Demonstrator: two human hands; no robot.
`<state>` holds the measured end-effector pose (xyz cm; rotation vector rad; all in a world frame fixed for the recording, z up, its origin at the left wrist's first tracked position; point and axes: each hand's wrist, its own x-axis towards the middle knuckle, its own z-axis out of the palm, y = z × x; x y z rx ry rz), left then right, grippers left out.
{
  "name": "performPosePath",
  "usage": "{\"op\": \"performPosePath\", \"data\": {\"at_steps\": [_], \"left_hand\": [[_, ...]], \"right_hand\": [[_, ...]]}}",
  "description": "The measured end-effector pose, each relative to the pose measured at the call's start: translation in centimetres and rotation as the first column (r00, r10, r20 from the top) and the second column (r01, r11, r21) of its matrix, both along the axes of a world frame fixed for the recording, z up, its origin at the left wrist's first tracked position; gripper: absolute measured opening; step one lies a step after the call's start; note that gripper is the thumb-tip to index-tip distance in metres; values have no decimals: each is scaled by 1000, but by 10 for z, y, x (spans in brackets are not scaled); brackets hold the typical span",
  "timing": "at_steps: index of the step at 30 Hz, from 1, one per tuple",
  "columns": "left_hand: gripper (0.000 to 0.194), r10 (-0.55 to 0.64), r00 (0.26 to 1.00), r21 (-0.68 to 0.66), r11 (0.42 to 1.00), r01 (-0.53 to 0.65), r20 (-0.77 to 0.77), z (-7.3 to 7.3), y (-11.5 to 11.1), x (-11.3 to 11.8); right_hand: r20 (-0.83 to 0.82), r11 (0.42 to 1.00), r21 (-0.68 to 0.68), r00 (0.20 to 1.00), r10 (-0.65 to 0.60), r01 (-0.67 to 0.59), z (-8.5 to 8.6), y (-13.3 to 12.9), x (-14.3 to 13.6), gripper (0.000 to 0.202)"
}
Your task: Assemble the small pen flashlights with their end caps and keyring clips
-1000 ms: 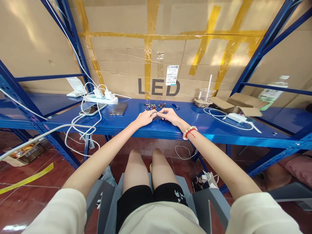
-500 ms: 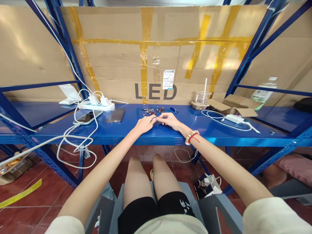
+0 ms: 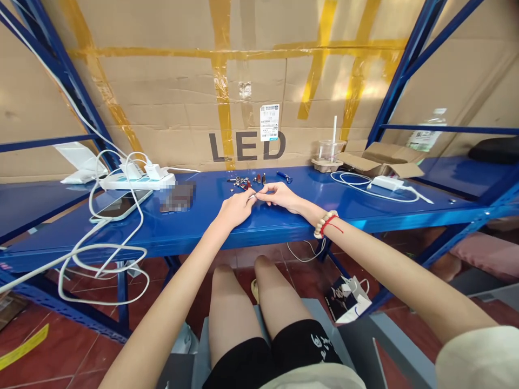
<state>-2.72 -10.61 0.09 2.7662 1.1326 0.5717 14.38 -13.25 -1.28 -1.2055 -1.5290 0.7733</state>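
Nearest are two knees and one bag, lower than the shelf; the view has swung since the earlier frame, leaving only an edge of the box at far left. Over the shelf's front part the two hands are together as before, fingertips meeting. The left hand is nearly closed, fingers curled, thumb and forefinger gripping one slim piece, too small to identify. The right hand pinches the piece's other end between thumb and forefinger, remaining fingers loosely bent; one bracelet rings its wrist. At left lie one phone and one blurred flat object. Just beyond the hands is one heap of small parts, too tangled to count, with two short parts beside it, then one blue tool. Level with these are one charger at right and one power strip with two plugs at left. Farther back are one cup, one carton and one bottle, before cardboard lettered LED.
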Motion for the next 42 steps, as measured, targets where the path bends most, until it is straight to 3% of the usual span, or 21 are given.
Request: {"op": "performPosePath", "data": {"at_steps": [17, 25, 36, 42], "left_hand": [[31, 15, 999, -38, 999, -13, 38, 1, -1, 1], [35, 81, 995, -17, 997, -80, 61, 2, -2, 1], [25, -70, 991, -85, 993, 80, 116, -4, 4, -2], [19, -77, 994, -35, 996, 80, 74, -3, 3, -4]], "right_hand": [[1, 999, -23, 999, -45, 45, 2, -2, -1, 40], [-47, 998, 10, 997, -65, 66, 1, 0, -3, 45], [-104, 997, -55, 993, -62, 57, 4, -4, -2, 41], [-47, 996, -79, 998, -38, 35, 3, -4, -2, 40]]}}
